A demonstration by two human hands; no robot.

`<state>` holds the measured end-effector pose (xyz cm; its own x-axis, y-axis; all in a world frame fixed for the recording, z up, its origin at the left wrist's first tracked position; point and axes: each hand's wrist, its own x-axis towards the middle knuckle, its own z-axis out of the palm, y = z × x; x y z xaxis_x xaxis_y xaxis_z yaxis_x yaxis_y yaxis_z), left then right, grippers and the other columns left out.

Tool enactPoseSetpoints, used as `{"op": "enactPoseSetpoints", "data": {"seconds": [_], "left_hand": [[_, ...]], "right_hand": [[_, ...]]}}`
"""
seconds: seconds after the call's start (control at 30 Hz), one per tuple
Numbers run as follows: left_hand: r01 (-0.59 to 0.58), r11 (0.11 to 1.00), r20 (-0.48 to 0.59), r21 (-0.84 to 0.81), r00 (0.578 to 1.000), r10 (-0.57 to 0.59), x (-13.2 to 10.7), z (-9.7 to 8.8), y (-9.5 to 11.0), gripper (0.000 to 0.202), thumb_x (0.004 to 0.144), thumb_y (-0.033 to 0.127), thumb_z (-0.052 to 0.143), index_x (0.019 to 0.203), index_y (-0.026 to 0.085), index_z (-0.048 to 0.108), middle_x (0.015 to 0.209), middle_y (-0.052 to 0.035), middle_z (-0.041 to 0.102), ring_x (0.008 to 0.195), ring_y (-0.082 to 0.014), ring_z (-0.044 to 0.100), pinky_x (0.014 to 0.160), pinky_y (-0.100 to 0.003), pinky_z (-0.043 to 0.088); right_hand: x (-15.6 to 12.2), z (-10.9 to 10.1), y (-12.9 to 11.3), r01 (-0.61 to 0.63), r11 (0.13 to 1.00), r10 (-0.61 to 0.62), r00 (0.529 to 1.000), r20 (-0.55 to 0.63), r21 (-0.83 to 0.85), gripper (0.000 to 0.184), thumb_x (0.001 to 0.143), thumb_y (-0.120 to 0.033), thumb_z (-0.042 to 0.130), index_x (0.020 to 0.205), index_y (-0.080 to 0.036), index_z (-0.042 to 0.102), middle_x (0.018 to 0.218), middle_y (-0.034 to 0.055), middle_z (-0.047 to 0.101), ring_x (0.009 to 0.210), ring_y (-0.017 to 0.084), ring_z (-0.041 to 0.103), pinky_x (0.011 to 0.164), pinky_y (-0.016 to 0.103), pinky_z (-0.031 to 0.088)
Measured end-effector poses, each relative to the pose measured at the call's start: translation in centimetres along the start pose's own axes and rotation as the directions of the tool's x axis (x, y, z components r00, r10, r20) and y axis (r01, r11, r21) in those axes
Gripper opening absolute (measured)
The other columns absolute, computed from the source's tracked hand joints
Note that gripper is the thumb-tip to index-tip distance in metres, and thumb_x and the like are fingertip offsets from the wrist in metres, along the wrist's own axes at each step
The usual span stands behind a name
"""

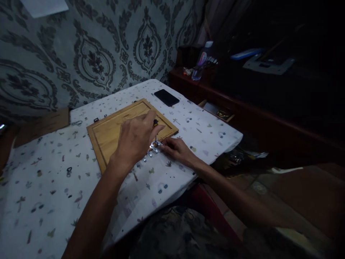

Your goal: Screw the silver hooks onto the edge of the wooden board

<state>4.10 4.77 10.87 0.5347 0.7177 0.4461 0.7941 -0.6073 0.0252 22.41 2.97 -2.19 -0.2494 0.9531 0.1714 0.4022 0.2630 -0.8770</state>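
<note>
My left hand [136, 135] is closed around a screwdriver, and its yellow and black handle [155, 123] shows between thumb and fingers. The screwdriver stands roughly upright over the near right edge of a framed wooden board [115, 124] lying flat. Along that edge runs a shiny metal strip with several hook-like tabs [150, 154], partly hidden under my left hand. My right hand [176, 148] pinches the strip's right end, close to the screwdriver's tip. Shadow hides where exactly the tip touches.
A black phone [166, 97] lies behind the board on the patterned tablecloth [67, 194]. Cardboard [44, 126] leans at the left by the wall. A plastic bottle [202, 61] stands on a dark red ledge beyond an open drawer [217, 110].
</note>
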Motion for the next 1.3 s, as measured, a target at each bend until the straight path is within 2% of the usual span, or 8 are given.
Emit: {"op": "enactPoseSetpoints", "data": {"seconds": [0.23, 0.5, 0.63, 1.0, 1.17, 1.3], "left_hand": [[0.016, 1.0, -0.043, 0.015, 0.999, -0.016, 0.0, 0.7, 0.3, 0.023, 0.096, 0.04, 0.061, 0.09, 0.02, 0.053, 0.077, -0.0017, 0.071, 0.066, -0.015, 0.064, 0.057, -0.027, 0.03], [0.012, 0.984, -0.099, -0.177, 0.995, -0.03, 0.1, 1.9, 0.4, 0.019, 0.094, 0.033, 0.064, 0.088, 0.02, 0.051, 0.072, 0.001, 0.066, 0.06, -0.0133, 0.058, 0.059, -0.026, 0.033], [0.025, 0.968, -0.093, -0.249, 0.994, -0.049, 0.3, 2.0, 0.1, 0.019, 0.095, 0.035, 0.061, 0.087, 0.02, 0.052, 0.069, 0.003, 0.063, 0.057, -0.0118, 0.055, 0.058, -0.025, 0.035], [-0.131, 0.956, -0.061, -0.261, 0.991, 0.119, 0.4, 1.4, -1.1, 0.019, 0.1, 0.035, 0.053, 0.096, 0.018, 0.06, 0.074, 0.0009, 0.064, 0.066, -0.0129, 0.059, 0.062, -0.025, 0.041], [-0.15, 0.957, -0.098, -0.247, 0.987, 0.129, 0.4, 1.7, -1.0, 0.023, 0.1, 0.037, 0.052, 0.103, 0.016, 0.063, 0.087, -0.0034, 0.068, 0.075, -0.0142, 0.062, 0.065, -0.025, 0.045], [-0.149, 0.961, -0.122, -0.232, 0.985, 0.123, 0.4, 2.0, -0.7, 0.026, 0.098, 0.041, 0.056, 0.101, 0.017, 0.064, 0.092, -0.0045, 0.069, 0.079, -0.0147, 0.064, 0.065, -0.024, 0.047]], "right_hand": [[0.1, -0.1, 0.0, 0.007, 1.0, -0.007, 1.0, -0.003, 0.007, 0.038, 0.091, -0.051, 0.053, 0.07, -0.02, 0.053, 0.061, -0.003, 0.045, 0.058, 0.012, 0.039, 0.058, 0.028, 0.031], [0.1, 0.0, 0.3, 0.016, 1.0, -0.016, 1.0, 0.01, -0.01, 0.04, 0.091, -0.054, 0.05, 0.07, -0.02, 0.049, 0.061, -0.0037, 0.043, 0.058, 0.012, 0.038, 0.057, 0.027, 0.03], [0.2, -0.1, 0.3, 0.036, 0.999, -0.036, 0.999, 0.007, -0.018, 0.04, 0.092, -0.054, 0.05, 0.072, -0.02, 0.05, 0.061, -0.0034, 0.045, 0.058, 0.012, 0.04, 0.058, 0.027, 0.031], [0.2, -0.1, 0.8, 0.036, 0.999, -0.036, 0.999, 0.01, -0.022, 0.036, 0.092, -0.051, 0.05, 0.076, -0.019, 0.055, 0.063, -0.0012, 0.051, 0.059, 0.013, 0.043, 0.059, 0.028, 0.033], [0.2, -0.2, 0.6, 0.044, 0.999, -0.044, 0.999, 0.008, -0.018, 0.036, 0.092, -0.051, 0.049, 0.076, -0.019, 0.054, 0.062, -0.0017, 0.049, 0.058, 0.013, 0.043, 0.059, 0.028, 0.032], [0.1, -0.2, 0.2, 0.036, 0.999, -0.036, 0.999, 0.012, -0.015, 0.038, 0.093, -0.052, 0.049, 0.072, -0.02, 0.049, 0.062, -0.0024, 0.047, 0.058, 0.012, 0.041, 0.059, 0.027, 0.031]]}}
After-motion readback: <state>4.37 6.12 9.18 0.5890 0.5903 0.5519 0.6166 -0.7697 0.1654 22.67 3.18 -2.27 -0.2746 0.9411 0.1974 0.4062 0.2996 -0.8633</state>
